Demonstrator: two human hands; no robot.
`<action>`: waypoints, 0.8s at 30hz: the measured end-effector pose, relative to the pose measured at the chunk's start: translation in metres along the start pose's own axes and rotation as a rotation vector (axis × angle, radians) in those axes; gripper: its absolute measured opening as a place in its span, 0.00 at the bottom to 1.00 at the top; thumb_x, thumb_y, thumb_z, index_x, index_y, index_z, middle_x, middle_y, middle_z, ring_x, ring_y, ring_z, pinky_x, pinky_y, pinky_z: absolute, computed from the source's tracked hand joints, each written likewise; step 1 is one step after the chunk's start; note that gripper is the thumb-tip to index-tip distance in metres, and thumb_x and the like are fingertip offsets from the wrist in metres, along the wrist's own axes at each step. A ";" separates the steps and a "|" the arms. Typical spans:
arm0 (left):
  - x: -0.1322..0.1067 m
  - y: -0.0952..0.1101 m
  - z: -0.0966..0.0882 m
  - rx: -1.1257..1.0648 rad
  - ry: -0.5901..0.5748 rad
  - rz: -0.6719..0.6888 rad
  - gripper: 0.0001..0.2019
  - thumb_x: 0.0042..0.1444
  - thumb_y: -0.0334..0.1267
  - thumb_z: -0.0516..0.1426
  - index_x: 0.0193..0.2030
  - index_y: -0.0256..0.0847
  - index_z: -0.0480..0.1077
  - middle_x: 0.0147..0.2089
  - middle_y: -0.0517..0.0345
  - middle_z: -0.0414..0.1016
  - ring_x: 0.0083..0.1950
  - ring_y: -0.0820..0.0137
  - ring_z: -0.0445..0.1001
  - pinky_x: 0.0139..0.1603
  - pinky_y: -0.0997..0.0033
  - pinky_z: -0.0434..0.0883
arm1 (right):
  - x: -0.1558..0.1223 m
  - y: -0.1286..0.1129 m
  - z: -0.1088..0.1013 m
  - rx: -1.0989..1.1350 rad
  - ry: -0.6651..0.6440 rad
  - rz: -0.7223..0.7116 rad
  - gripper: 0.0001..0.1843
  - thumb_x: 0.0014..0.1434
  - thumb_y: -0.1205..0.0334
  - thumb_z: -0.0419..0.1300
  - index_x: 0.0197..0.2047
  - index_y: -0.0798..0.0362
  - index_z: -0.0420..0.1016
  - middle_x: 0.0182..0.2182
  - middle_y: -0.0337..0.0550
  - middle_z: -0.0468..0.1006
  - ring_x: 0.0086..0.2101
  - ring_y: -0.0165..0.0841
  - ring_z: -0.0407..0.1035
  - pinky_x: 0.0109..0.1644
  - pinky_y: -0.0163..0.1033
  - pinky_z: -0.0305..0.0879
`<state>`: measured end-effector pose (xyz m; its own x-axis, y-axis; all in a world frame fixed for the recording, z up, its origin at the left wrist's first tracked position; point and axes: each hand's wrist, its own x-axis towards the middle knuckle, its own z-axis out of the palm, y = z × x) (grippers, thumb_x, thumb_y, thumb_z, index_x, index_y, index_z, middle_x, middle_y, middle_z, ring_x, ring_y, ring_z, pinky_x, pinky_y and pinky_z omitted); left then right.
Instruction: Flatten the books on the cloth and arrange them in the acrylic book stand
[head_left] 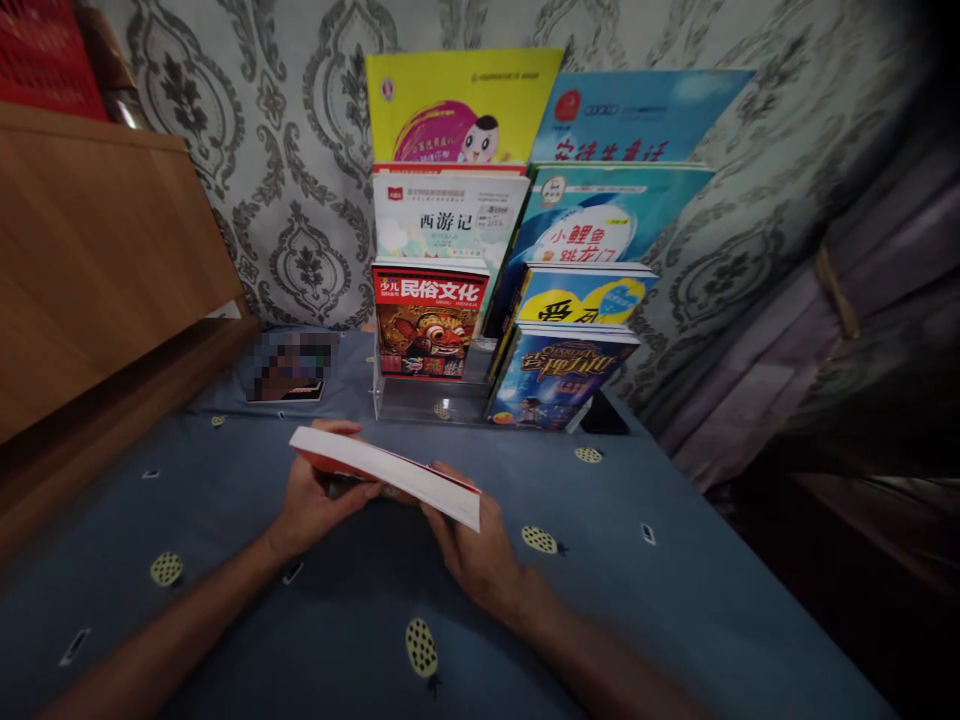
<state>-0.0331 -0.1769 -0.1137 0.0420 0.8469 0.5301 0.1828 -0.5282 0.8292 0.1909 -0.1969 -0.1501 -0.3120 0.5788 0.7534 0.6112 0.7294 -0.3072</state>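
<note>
Both my hands hold a thin book [390, 472] with a red cover, its white page edges facing me, a little above the blue cloth. My left hand [311, 500] grips its left end, fingers curled under and thumb near the top. At the right end, my right hand [472, 550] has its fingers closed under the book. Just behind stands a clear tiered book stand [420, 398]. On it, a red book [426, 320] fills the left front slot and a dark blue book [551, 375] the right front slot.
More books rise in tiers behind: a white one [442, 215], a yellow one [457, 105] and teal ones [600, 215]. A flat pixelated item [289, 368] lies at the back left. A wooden headboard [90, 250] runs along the left, curtains [825, 330] hang right. The blue patterned cloth [637, 600] covers the surface.
</note>
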 end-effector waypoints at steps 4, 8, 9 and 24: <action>0.001 0.002 -0.006 0.018 -0.050 0.022 0.27 0.52 0.46 0.68 0.55 0.41 0.65 0.45 0.52 0.76 0.43 0.65 0.78 0.39 0.68 0.78 | 0.004 0.002 -0.007 0.018 -0.003 -0.072 0.27 0.67 0.65 0.53 0.68 0.55 0.58 0.51 0.57 0.80 0.50 0.45 0.77 0.52 0.49 0.78; 0.008 0.011 -0.018 0.074 -0.163 0.225 0.21 0.64 0.45 0.61 0.60 0.43 0.65 0.50 0.49 0.78 0.50 0.62 0.79 0.49 0.61 0.78 | 0.016 0.010 -0.020 0.118 -0.043 -0.128 0.30 0.69 0.65 0.50 0.73 0.48 0.52 0.51 0.52 0.81 0.49 0.42 0.78 0.52 0.48 0.78; 0.012 0.012 -0.021 0.070 -0.215 0.315 0.20 0.66 0.46 0.58 0.62 0.45 0.64 0.51 0.48 0.78 0.53 0.61 0.79 0.53 0.58 0.77 | 0.019 0.014 -0.023 0.137 -0.052 -0.135 0.31 0.70 0.64 0.49 0.74 0.47 0.51 0.52 0.51 0.80 0.50 0.41 0.77 0.53 0.48 0.78; 0.014 0.004 -0.019 0.814 -0.852 0.487 0.24 0.65 0.33 0.55 0.68 0.46 0.61 0.65 0.48 0.70 0.64 0.60 0.69 0.63 0.56 0.69 | 0.017 0.056 -0.017 0.102 -0.542 -0.004 0.28 0.69 0.69 0.55 0.69 0.42 0.64 0.67 0.48 0.67 0.68 0.39 0.57 0.69 0.53 0.63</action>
<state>-0.0507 -0.1682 -0.0995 0.8333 0.5087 0.2165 0.5056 -0.8596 0.0738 0.2324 -0.1524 -0.1453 -0.6608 0.6609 0.3558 0.5439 0.7483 -0.3798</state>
